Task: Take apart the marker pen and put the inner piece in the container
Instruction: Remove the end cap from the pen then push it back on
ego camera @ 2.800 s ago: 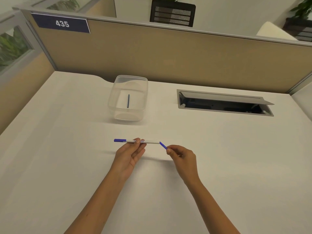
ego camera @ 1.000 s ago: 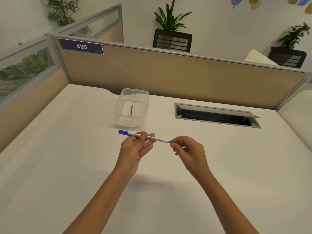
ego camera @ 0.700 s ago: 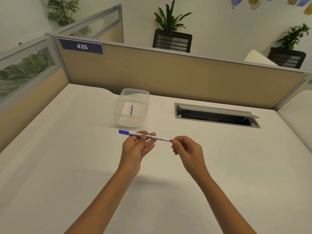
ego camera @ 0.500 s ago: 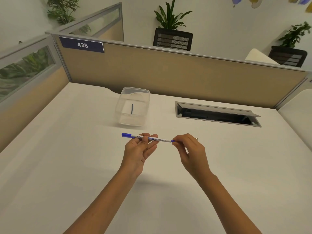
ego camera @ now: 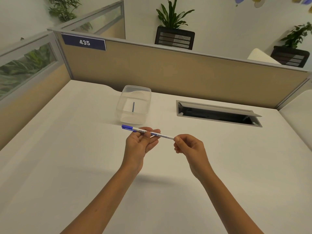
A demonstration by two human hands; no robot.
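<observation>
Left hand (ego camera: 140, 144) pinching marker pen (ego camera: 148, 133) mid-barrel, right hand (ego camera: 189, 146) pinched over its tail end, held above desk (ego camera: 67, 149) centre; blue end plug, loose seconds ago, now reseated, thin blue inner piece (ego camera: 133, 106) lying in container (ego camera: 134, 105) near far edge: task seemingly done.

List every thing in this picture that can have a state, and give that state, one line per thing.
Marker pen: held level above the desk, blue cap on its left end.
Left hand: grip closed on the pen's middle.
Right hand: grip pinching the pen's right end.
Container: open, no lid, upright.
Blue inner piece: lying inside the container.
Desk cable hatch: flap open.
</observation>
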